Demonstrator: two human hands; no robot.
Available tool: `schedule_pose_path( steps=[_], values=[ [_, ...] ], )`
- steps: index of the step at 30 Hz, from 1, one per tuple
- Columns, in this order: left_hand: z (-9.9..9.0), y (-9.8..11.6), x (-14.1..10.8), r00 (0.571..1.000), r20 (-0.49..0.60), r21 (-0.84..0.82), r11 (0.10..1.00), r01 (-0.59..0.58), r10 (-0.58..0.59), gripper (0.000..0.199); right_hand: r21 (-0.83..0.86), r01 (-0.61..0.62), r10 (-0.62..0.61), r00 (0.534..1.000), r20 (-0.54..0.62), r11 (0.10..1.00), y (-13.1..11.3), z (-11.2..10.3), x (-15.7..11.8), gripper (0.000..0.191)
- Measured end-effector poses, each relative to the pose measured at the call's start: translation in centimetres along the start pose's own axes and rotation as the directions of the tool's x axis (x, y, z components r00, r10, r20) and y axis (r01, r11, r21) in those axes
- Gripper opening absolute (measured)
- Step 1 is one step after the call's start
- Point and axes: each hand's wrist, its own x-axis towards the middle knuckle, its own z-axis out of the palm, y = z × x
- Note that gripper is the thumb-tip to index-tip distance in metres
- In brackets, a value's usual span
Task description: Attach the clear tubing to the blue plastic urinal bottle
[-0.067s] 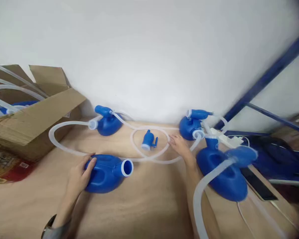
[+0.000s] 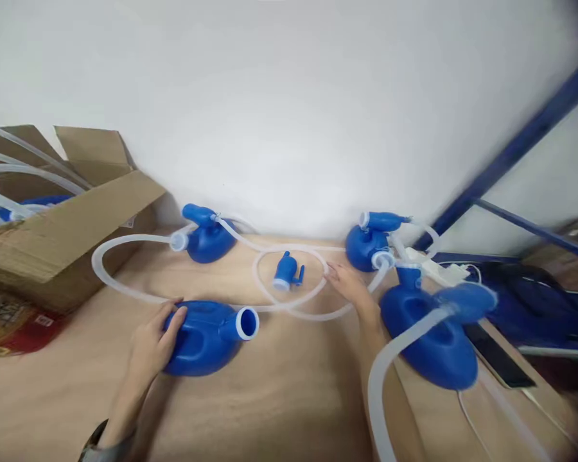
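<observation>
Lying on its side on the light wood-toned bench [image 2: 270, 398], the small blue plastic bottle with a side handle and white collar [image 2: 288, 271] is serving as the landmark. A translucent white flexible tube [image 2: 254, 268] is looping around it.

Nearer the person and to the left of the small bottle, a blue plastic jug with an open, white-rimmed mouth [image 2: 202, 346] is lying with its mouth pointing right. The left hand [image 2: 149, 343] is clamping the jug's left end, its thumb pressing on top. Just right of the small bottle, the right hand [image 2: 347, 282] is reaching out, its fingertips touching the tube loop; whether they are pinching it, one cannot tell. The two hands are staying well apart.

Behind and left of the small bottle, a rounded blue jug with a white cap [image 2: 207, 244] is standing near the white wall [image 2: 289, 115]; behind and right, a similar blue jug with a bottle on top [image 2: 363, 249] is standing. Farther right and nearer, a large blue jug with a thick tube [image 2: 438, 350] is resting beside a black phone [image 2: 498, 356]. Far left of the small bottle, an open brown cardboard box [image 2: 87, 218] is holding more tubes and blue items.
</observation>
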Motion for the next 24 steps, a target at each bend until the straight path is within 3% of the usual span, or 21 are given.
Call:
schedule_pose_path(
  steps=[4, 7, 10, 13, 16, 18, 19, 21, 23, 24],
  values=[
    [1.1, 0.9, -2.3, 0.995, 0.072, -0.067, 0.996, -0.061, 0.066, 0.059, 0.069, 0.016, -0.032, 0.969, 0.244, 0.997, -0.3, -0.4, -1.2, 0.084],
    [2.8, 2.2, -4.2, 0.989, 0.08, -0.13, 0.985, -0.112, 0.123, 0.056, 0.096, 0.0, -0.032, 0.942, 0.333, 0.995, -1.7, -1.2, -2.7, 0.086],
    [4.8, 3.7, -5.0, 0.982, 0.03, -0.125, 0.976, -0.179, 0.184, 0.054, -0.008, -0.048, 0.048, 0.966, 0.253, 0.999, -3.7, -1.6, -3.6, 0.083],
    [6.1, 4.9, -4.4, 0.963, 0.028, -0.125, 0.957, -0.262, 0.268, 0.05, -0.009, 0.054, -0.053, 0.994, 0.094, 0.999, -5.8, -1.4, -2.8, 0.077],
    [6.2, 5.0, -3.5, 0.942, 0.071, -0.155, 0.936, -0.316, 0.329, 0.046, 0.148, 0.278, -0.26, 0.957, -0.127, 0.949, -8.9, -1.5, 0.5, 0.065],
    [5.7, 4.2, -3.0, 0.935, 0.073, -0.158, 0.93, -0.332, 0.347, 0.044, 0.353, 0.429, -0.338, 0.895, -0.29, 0.832, -12.1, -2.2, 4.0, 0.058],
    [5.3, 3.7, -2.7, 0.935, 0.062, -0.152, 0.929, -0.336, 0.348, 0.043, 0.497, 0.44, -0.321, 0.895, -0.309, 0.748, -14.0, -2.6, 6.1, 0.054],
    [4.5, 2.3, -2.2, 0.942, 0.015, -0.126, 0.935, -0.33, 0.335, 0.04, 0.769, 0.322, -0.244, 0.945, -0.22, 0.553, -17.9, -3.4, 10.4, 0.05],
    [3.6, 0.9, -1.6, 0.946, -0.039, -0.097, 0.942, -0.323, 0.32, 0.037, 0.925, 0.11, -0.142, 0.988, -0.062, 0.363, -21.7, -3.3, 14.8, 0.044],
    [3.2, 0.3, -1.3, 0.945, -0.06, -0.082, 0.942, -0.325, 0.321, 0.035, 0.94, 0.04, -0.118, 0.993, 0.0, 0.339, -23.4, -2.9, 16.9, 0.043]
  ],
)
